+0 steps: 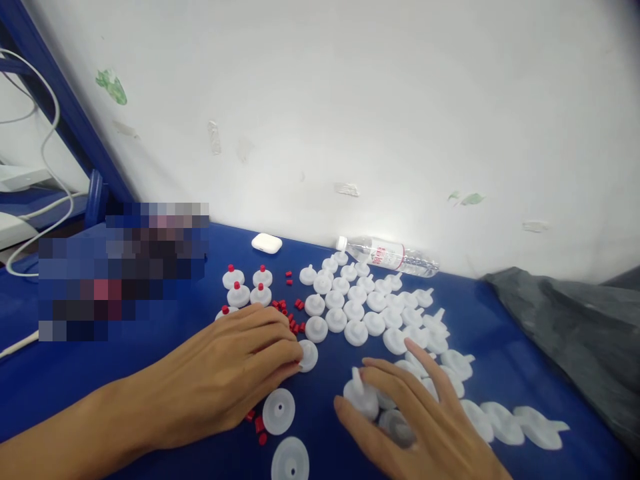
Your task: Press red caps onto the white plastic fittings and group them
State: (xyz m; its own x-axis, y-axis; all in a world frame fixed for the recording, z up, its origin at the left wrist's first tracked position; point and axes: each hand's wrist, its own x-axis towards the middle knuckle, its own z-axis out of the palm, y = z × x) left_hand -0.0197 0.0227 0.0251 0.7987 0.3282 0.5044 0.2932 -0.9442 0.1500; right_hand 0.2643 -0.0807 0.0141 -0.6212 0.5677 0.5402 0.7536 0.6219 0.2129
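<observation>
My left hand (250,363) is palm down with its fingers curled together. Its fingertips are at the left edge of a white plastic disc (309,356) and seem to pinch it; the thumb is hidden. My right hand (420,413) has its fingers spread over a group of white funnel-shaped caps. Its thumb and a finger stand around one cap with an upright spout (361,399); I cannot tell how firmly they touch it. Small red caps (295,327) lie loose beyond my left hand. Two white discs with centre holes (279,412) lie nearer to me.
Several white caps with red tops (239,295) stand left on the blue table (200,413). Many plain white caps (356,332) spread rightward. A clear bottle (390,255) and white earbud case (267,243) lie by the wall. Dark plastic sheeting (565,333) covers the right edge.
</observation>
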